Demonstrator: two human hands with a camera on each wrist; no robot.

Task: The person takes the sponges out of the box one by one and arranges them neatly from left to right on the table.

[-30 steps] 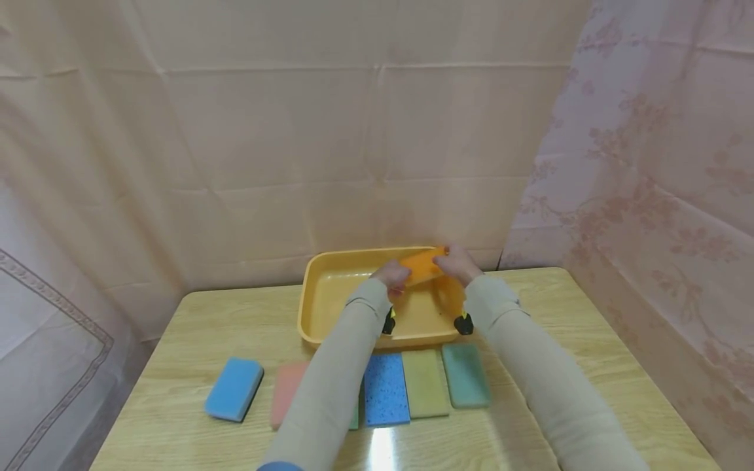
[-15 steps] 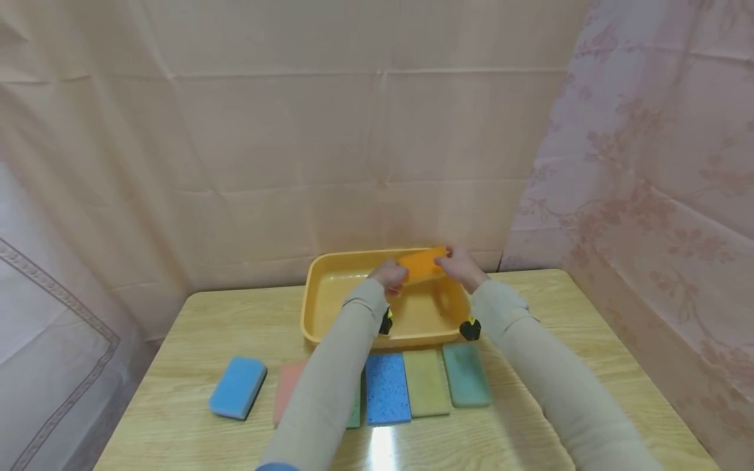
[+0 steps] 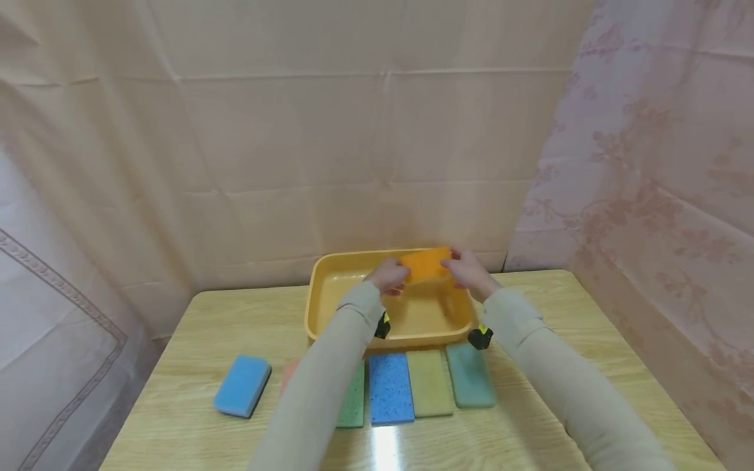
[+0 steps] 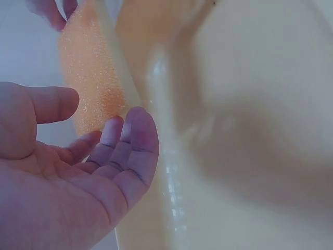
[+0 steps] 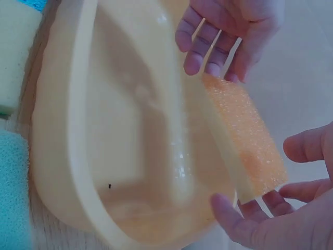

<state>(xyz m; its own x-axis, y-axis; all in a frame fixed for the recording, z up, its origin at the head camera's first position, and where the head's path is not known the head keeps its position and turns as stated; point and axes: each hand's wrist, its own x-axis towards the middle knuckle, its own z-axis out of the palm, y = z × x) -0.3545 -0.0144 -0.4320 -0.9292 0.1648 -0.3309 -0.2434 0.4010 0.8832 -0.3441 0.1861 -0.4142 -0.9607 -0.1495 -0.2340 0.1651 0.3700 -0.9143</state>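
Note:
An orange sponge [image 3: 425, 265] with a paler yellow layer is held in the air over the yellow plastic basin [image 3: 313, 294]. My left hand [image 3: 389, 276] holds its left end, and my right hand [image 3: 471, 271] its right end. In the left wrist view, the left hand [image 4: 78, 172] has its fingers bent at the near end of the sponge [image 4: 91, 73]. The right wrist view shows the right hand [image 5: 291, 213] with fingers under the lower end of the sponge [image 5: 247, 133] and the thumb raised near its textured face.
Before the basin lie a pink sponge [image 3: 290, 371], partly behind the left sleeve, a green one [image 3: 353, 399], a speckled blue one [image 3: 391, 389], a yellow-green one [image 3: 430, 384] and a teal one [image 3: 471, 376]. A thick blue sponge [image 3: 241, 386] lies left on the wooden table [image 3: 177, 405].
The orange sponge has shifted slightly right with both hands and its orange face shows a little more. My right wrist has swung outward a bit. The view has moved slightly.

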